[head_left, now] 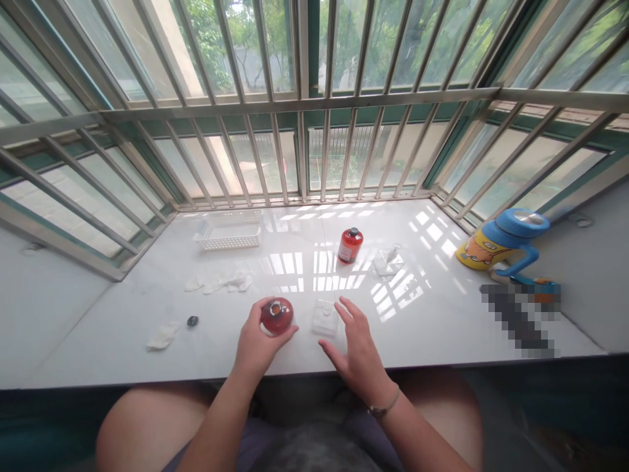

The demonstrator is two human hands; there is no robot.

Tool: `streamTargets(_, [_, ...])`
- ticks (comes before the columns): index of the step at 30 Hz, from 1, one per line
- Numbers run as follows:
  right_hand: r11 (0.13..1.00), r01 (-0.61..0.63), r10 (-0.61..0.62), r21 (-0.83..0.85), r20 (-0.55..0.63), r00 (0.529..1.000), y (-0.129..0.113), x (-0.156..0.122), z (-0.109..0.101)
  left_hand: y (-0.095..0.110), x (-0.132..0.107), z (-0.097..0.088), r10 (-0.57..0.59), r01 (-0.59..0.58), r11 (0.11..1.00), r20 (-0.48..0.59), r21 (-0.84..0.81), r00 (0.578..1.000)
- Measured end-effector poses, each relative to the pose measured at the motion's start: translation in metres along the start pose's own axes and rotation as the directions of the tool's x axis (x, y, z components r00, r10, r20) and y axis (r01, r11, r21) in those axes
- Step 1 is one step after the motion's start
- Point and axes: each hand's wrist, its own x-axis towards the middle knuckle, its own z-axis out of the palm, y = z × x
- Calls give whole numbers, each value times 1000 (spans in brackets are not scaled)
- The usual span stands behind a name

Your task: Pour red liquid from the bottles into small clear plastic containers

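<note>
My left hand (263,337) is wrapped round a red bottle (278,321) whose cap is off, its open neck facing up. A small clear plastic box (325,318) lies just right of that bottle on the white counter. Beside the box hovers my right hand (354,341), thumb and fingers spread, holding nothing; whether a fingertip touches the box I cannot tell. Farther back stands a second red bottle (350,247) with a black cap on. A loose black cap (192,321) rests on the counter left of my left hand.
Crumpled tissues (226,282) and another tissue (162,337) lie at the left. A white basket (229,244) sits at the back left. Behind the red bottle's right side is a clear plastic piece (388,262). A blue and yellow flask (501,241) stands far right; barred windows enclose the counter.
</note>
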Motion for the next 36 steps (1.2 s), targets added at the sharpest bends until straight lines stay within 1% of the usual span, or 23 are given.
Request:
streamTargets(1, [1000, 6, -6, 25, 7, 1000, -8, -5, -3, 5, -7, -1, 13, -13, 1000, -10, 2, 1000])
streamTargets(3, [997, 19, -24, 75, 65, 998, -23, -14, -3, 19, -24, -2, 42, -42, 999, -2, -16, 999])
streamTargets(5, [990, 35, -52, 138, 122, 991, -35, -23, 1, 35, -41, 2, 47, -44, 997, 39, -56, 998])
streamTargets(6, [984, 38, -61, 175, 127, 990, -40, -27, 5, 43, -50, 5, 38, -34, 997, 62, -71, 997])
streamTargets(8, [969, 30, -53, 244, 86, 995, -47, -33, 13, 56, -64, 14, 27, -19, 996, 91, -83, 995])
streamTargets(9, [963, 15, -30, 270, 50, 998, -48, -36, 16, 61, -70, 19, 26, -18, 997, 95, -81, 995])
streamTargets(11, [952, -36, 42, 304, -11, 999, -49, -38, 19, 68, -78, 27, 47, -39, 996, 101, -76, 994])
streamTargets(13, [934, -101, 118, 342, -29, 993, -47, -38, 15, 71, -81, 29, 98, -87, 993, 141, -84, 985])
streamTargets(14, [921, -135, 150, 366, -14, 989, -45, -37, 12, 71, -81, 29, 138, -123, 988, 177, -95, 975])
streamTargets(16, [891, -188, 182, 413, 53, 982, -41, -35, 2, 70, -79, 23, 227, -199, 971, 264, -129, 938])
streamTargets(18, [868, -185, 144, 460, 123, 982, -37, -33, -9, 68, -76, 17, 297, -250, 953, 355, -172, 886])
streamTargets(20, [858, -141, 73, 494, 155, 985, -34, -32, -17, 65, -74, 12, 322, -251, 945, 451, -211, 832])
streamTargets(21, [860, -119, 50, 496, 151, 987, -33, -32, -19, 64, -73, 12, 319, -235, 945, 485, -226, 814])
streamTargets(22, [870, -105, 45, 481, 135, 990, -33, -33, -19, 63, -73, 14, 309, -215, 947, 500, -238, 809])
streamTargets(23, [885, -105, 59, 453, 114, 992, -35, -34, -19, 62, -74, 17, 293, -193, 950, 492, -244, 820])
streamTargets(26, [923, -148, 154, 355, 10, 988, -42, -38, -13, 60, -81, 31, 229, -144, 960, 382, -239, 895])
streamTargets(27, [928, -171, 190, 332, -25, 982, -44, -39, -11, 60, -83, 36, 211, -135, 964, 350, -230, 913])
streamTargets(29, [932, -205, 242, 300, -90, 966, -48, -40, -9, 60, -87, 45, 185, -120, 970, 321, -210, 929])
streamTargets(31, [938, -207, 250, 279, -128, 960, -49, -40, -10, 61, -88, 49, 178, -111, 971, 326, -212, 929])
streamTargets(33, [944, -189, 233, 269, -143, 962, -47, -39, -13, 60, -87, 48, 190, -108, 965, 355, -237, 915])
streamTargets(36, [937, -222, 265, 269, -137, 954, -42, -37, -19, 53, -81, 43, 254, -119, 942, 432, -314, 865])
